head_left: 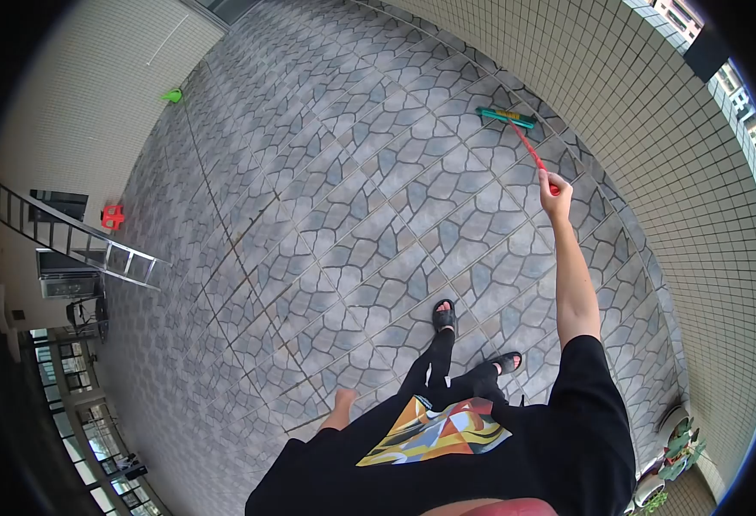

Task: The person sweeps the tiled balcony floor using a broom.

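Note:
My right hand (pixel 555 193) is wrapped round the end of a red handle (pixel 528 146), with the arm stretched out ahead. At the handle's far end, a green broom head (pixel 507 117) with a yellow patch rests on the stone-patterned floor (pixel 352 172), close to the tiled wall on the right. Low beside my body hangs my left hand (pixel 344 397), small in view; its fingers are not clear, and no object can be made out in it.
A metal ladder (pixel 77 236) leans at the left, near a red stool (pixel 113 217). A green dustpan-like object (pixel 172 95) lies by the left wall. Potted plants (pixel 679 451) stand at lower right. The tiled wall (pixel 653 155) curves along the right.

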Demonstrator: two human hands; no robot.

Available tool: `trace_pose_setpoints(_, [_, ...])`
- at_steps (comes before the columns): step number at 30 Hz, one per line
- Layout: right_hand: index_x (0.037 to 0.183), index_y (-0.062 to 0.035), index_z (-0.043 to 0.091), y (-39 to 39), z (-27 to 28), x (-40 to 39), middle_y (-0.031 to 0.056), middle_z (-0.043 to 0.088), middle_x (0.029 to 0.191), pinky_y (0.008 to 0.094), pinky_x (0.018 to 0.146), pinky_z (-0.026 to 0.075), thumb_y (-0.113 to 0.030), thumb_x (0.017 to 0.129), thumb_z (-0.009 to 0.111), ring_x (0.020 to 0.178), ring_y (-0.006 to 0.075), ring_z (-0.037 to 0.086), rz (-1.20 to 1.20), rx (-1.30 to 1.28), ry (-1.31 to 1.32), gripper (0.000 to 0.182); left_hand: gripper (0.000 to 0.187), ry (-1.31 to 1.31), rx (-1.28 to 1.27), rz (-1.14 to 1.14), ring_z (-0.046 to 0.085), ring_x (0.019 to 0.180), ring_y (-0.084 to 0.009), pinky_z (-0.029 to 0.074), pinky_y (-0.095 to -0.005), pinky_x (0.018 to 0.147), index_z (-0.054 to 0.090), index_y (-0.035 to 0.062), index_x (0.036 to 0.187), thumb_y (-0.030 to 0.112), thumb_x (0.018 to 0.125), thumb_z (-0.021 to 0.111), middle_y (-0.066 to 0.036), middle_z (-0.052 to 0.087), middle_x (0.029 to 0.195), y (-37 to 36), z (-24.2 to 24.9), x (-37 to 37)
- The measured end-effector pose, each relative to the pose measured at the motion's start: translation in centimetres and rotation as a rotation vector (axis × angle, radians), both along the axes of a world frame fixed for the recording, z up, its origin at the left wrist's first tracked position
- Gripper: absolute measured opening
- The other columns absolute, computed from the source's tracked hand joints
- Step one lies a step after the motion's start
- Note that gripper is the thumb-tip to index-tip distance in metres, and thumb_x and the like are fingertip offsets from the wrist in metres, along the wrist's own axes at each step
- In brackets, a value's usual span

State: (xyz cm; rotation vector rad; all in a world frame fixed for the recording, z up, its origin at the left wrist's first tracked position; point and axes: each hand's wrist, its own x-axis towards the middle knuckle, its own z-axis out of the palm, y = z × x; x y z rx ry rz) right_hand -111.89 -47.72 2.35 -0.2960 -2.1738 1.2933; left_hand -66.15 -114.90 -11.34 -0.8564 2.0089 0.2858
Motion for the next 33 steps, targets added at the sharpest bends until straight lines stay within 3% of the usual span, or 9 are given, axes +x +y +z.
trace_pose_setpoints(2, [0.076,0.0044,0.066,1.0,-0.4,1.1,0.0106,0.053,0.059,0.0286,0.058,0.043,-0.021,0.091,0.068,0.057,0.0116,0.047,-0.026,-0.001,0.049,0.03,0.05,0.257,-0.287,0.804,0.064,0.11,-0.0364,0.054,-0.0444,0.085,0.062,-0.0066,0.118,0.025,0.08,0.064,-0.026,0.066,0.114,-0.4,8.4,-0.9])
trace_pose_setpoints(4, [0.077,0.0049,0.065,1.7,1.5,3.8,0.0087,0.05,0.058,0.0285,0.054,0.04,-0.023,0.092,0.068,0.057,0.0107,0.043,-0.017,-0.021,-0.095,0.032,0.035,0.278,-0.352,0.828,0.068,0.075,-0.0308,0.054,-0.0409,0.059,0.066,-0.005,0.102,0.024,0.084,0.059,-0.019,0.069,0.087,-3.6,9.4,-1.2])
trace_pose_setpoints(9, [0.068,0.0058,0.056,1.1,3.7,14.1,0.0089,0.049,0.059,0.0285,0.056,0.041,-0.014,0.09,0.068,0.056,0.0122,0.043,0.027,-0.052,-0.031,0.033,0.02,0.589,0.198,0.467,0.045,0.044,-0.0158,0.033,-0.0325,0.038,0.06,0.01,0.074,0.024,0.088,0.057,-0.002,0.047,0.059,-1.7,2.7,-8.7])
trace_pose_setpoints(11, [0.065,0.0054,0.055,0.1,5.0,20.5,0.0107,0.052,0.061,0.0294,0.058,0.043,-0.011,0.089,0.069,0.056,0.0146,0.046,0.079,-0.038,-0.049,0.033,0.024,0.713,0.29,0.36,0.054,0.061,-0.0151,0.042,-0.0314,0.05,0.064,0.0074,0.106,0.024,0.09,0.06,-0.001,0.057,0.078,3.9,-4.3,-13.0])
trace_pose_setpoints(12, [0.064,0.0049,0.054,-0.6,6.0,23.7,0.0119,0.053,0.061,0.0295,0.059,0.043,-0.009,0.089,0.069,0.056,0.0172,0.047,0.098,-0.044,-0.081,0.032,0.044,0.538,0.359,0.297,0.063,0.111,-0.0276,0.047,-0.0353,0.095,0.06,0.0013,0.123,0.029,0.088,0.065,-0.017,0.067,0.118,9.3,-3.4,-16.1])
trace_pose_setpoints(19, [0.058,0.0018,0.049,-5.8,19.6,43.7,0.0116,0.055,0.06,0.0321,0.062,0.047,-0.002,0.084,0.068,0.056,0.024,0.055,0.129,-0.067,-0.274,0.032,0.108,0.69,0.832,-1.033,0.046,0.126,-0.0415,0.042,-0.0464,0.102,0.025,0.0068,0.151,0.031,0.064,0.085,-0.021,0.04,0.138,44.5,9.8,-23.3])
trace_pose_setpoints(25, [0.057,-0.0003,0.051,-7.1,25.7,53.1,0.0049,0.053,0.054,0.0389,0.082,0.051,0.003,0.083,0.064,0.06,0.0196,0.06,-0.008,-0.255,-0.281,0.03,0.057,0.614,1.688,-1.685,0.057,0.116,-0.033,0.046,-0.045,0.094,0.063,0.0132,0.126,0.033,0.075,0.077,-0.012,0.065,0.119,55.8,15.8,-12.8])
trace_pose_setpoints(29, [0.057,-0.0022,0.054,-7.0,25.9,57.1,0.0037,0.056,0.055,0.0427,0.084,0.051,0.002,0.079,0.064,0.06,0.0193,0.06,-0.006,-0.358,-0.179,0.025,0.035,0.051,1.527,-1.641,0.067,0.096,-0.0314,0.052,-0.0416,0.081,0.069,0.014,0.114,0.031,0.084,0.071,-0.01,0.073,0.096,56.1,16.3,-5.9])
trace_pose_setpoints(33, [0.057,-0.0032,0.053,-6.1,25.4,60.5,0.004,0.056,0.056,0.0439,0.086,0.051,0.003,0.078,0.066,0.058,0.0182,0.058,-0.041,-0.459,0.019,0.026,0.025,0.474,1.65,-1.479,0.068,0.078,-0.0307,0.052,-0.0418,0.067,0.072,0.0145,0.106,0.032,0.089,0.067,-0.01,0.072,0.082,56.2,18.8,-3.4])
